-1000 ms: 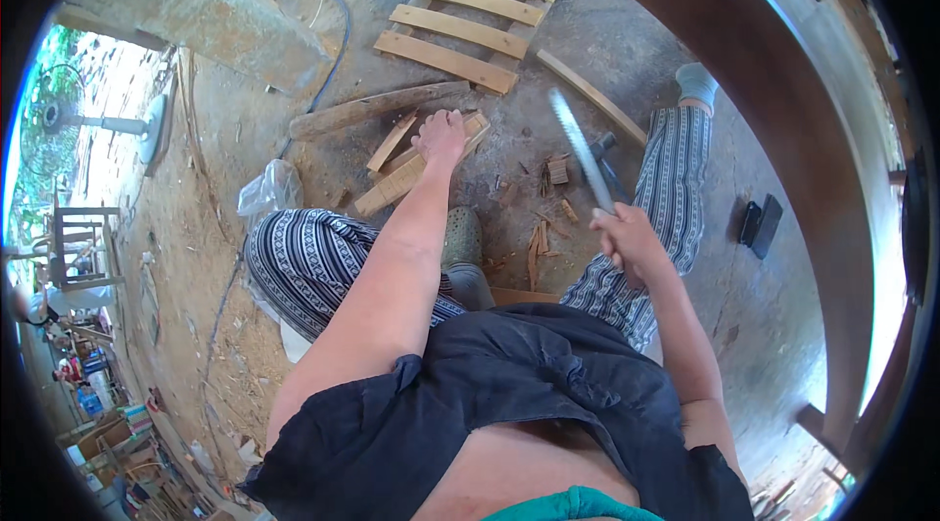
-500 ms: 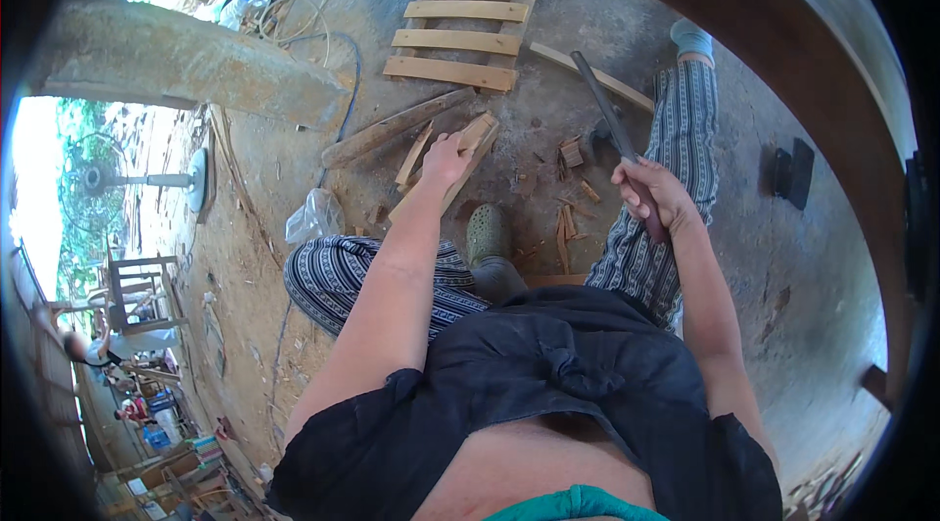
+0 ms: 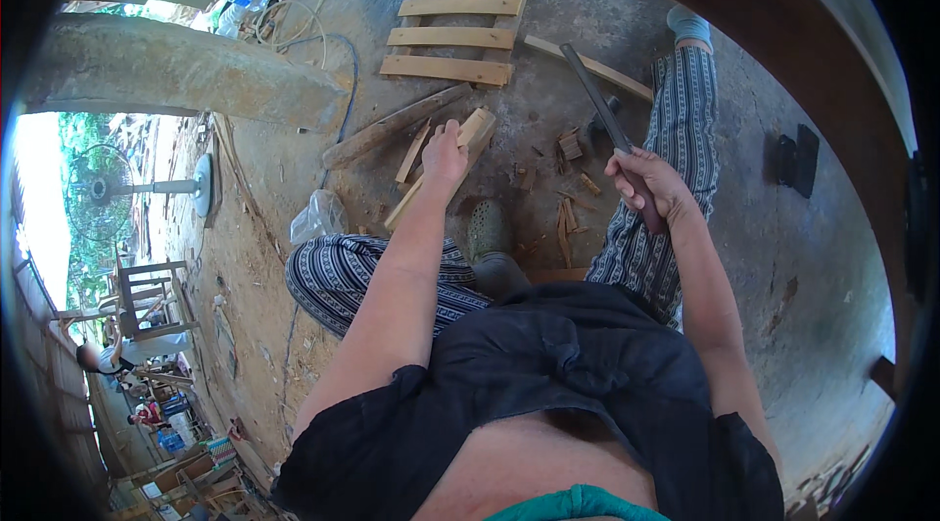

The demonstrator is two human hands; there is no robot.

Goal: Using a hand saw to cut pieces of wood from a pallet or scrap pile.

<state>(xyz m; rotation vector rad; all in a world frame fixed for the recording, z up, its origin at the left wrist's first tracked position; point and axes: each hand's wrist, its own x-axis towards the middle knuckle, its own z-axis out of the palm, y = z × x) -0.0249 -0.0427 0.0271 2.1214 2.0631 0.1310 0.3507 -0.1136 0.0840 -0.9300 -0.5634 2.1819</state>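
Observation:
My left hand (image 3: 446, 157) grips a pale wooden piece (image 3: 478, 124) lying at an angle on the floor. A short stick (image 3: 415, 147) and a rough log (image 3: 390, 121) lie beside it. My right hand (image 3: 642, 182) is closed round the dark handle of a long, narrow, straight blade (image 3: 590, 86), held up over my right leg. Beyond the blade lie a pale batten (image 3: 583, 63) and a dark tool (image 3: 598, 125), partly hidden. Wood chips (image 3: 568, 227) and small offcuts (image 3: 570, 145) are scattered between my legs.
A slatted panel (image 3: 452, 35) lies ahead, near a concrete beam (image 3: 196, 66). A plastic bag (image 3: 315, 219), cords, a fan (image 3: 171, 186) and a chair (image 3: 147, 296) are on the left, with another person (image 3: 122, 353). A curved wooden beam (image 3: 813, 61) and black object (image 3: 795, 164) are on the right.
My right hand has risen slightly and turned the blade, which points farther up-left and now looks dark. My left hand stays on the wood. The view has shifted, bringing the other person into sight.

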